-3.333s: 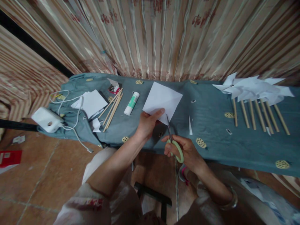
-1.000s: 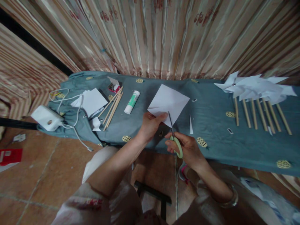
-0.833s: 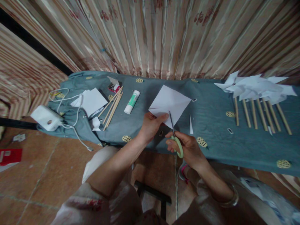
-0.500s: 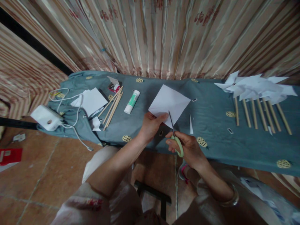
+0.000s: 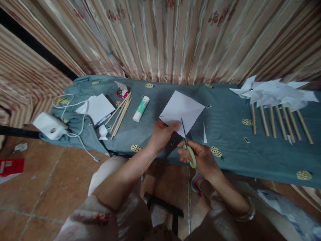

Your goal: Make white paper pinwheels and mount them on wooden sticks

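Observation:
A square sheet of white paper (image 5: 182,107) is turned cornerwise over the cloth-covered table. My left hand (image 5: 163,134) pinches its near left edge, thumb on top. In my right hand (image 5: 200,155) is a pair of scissors (image 5: 191,157) with pale green handles. Their blades lie at the paper's near corner and point toward its middle. How far the blades are apart I cannot tell. A thin paper sliver (image 5: 205,133) lies on the cloth just right of the sheet.
Left of the sheet lie a glue stick (image 5: 141,108), several wooden sticks (image 5: 120,115), a small red box (image 5: 122,92), stacked paper (image 5: 100,108) and a white power bank (image 5: 50,126) with a cable. Several paper pinwheels (image 5: 281,93) on sticks lie at the right. A curtain (image 5: 155,40) hangs behind.
Almost nothing differs. Hands, scissors and paper keep their positions relative to each other, with only a very slight shift of the view.

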Demonstrator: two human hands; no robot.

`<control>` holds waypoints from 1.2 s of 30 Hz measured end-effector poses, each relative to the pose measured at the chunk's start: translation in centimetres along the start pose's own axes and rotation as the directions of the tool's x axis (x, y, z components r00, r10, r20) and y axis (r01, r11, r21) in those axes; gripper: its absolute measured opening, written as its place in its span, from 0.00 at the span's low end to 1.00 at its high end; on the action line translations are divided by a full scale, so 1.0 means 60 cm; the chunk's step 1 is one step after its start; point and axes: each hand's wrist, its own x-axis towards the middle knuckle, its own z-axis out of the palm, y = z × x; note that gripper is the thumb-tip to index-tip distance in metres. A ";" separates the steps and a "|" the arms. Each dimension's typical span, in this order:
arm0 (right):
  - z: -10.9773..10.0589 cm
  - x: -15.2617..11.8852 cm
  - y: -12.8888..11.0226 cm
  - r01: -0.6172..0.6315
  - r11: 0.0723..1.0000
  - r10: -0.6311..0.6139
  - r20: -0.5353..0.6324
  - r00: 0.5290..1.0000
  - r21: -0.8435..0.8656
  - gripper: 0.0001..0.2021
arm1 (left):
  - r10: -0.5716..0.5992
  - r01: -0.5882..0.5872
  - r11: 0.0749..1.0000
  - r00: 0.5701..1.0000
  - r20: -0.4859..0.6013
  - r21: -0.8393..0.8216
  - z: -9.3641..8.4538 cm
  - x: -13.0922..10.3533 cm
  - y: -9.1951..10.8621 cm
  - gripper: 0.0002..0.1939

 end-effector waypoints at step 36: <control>-0.047 0.015 -0.010 0.067 0.996 -0.072 -0.094 0.993 -0.056 0.21 | 0.099 -0.101 0.995 0.992 -0.074 -0.020 -0.019 0.028 0.011 0.12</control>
